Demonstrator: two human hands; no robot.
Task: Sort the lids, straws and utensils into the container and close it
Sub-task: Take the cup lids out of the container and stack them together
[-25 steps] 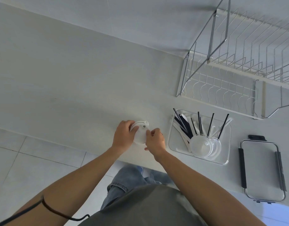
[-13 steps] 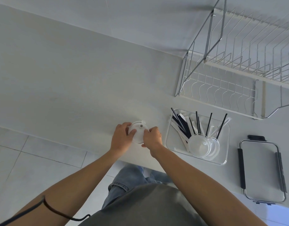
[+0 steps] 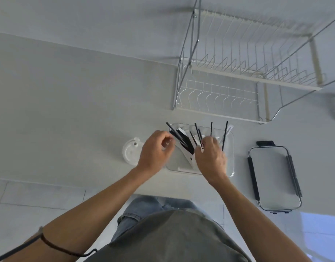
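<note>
A clear rectangular container [image 3: 231, 148] stands on the white counter and holds black straws [image 3: 225, 136], white utensils and black packets [image 3: 183, 140]. A white round cup lid [image 3: 130, 152] lies on the counter to its left. My left hand [image 3: 155, 151] hovers at the container's left edge, blurred, fingers loosely curled around nothing I can see. My right hand [image 3: 211, 157] reaches into the container among the straws and covers what lies below it; its fingertips are down by a white piece. The container's own lid [image 3: 274, 176], clear with black side clips, lies flat to the right.
A wire dish rack [image 3: 238, 76] stands behind the container against the wall. The counter's front edge runs just below my hands, with tiled floor beneath. A thin black cable circles my left forearm.
Both hands have let go of the white cup lid, which now rests on the counter. They moved right to the container, the right hand going inside it.
</note>
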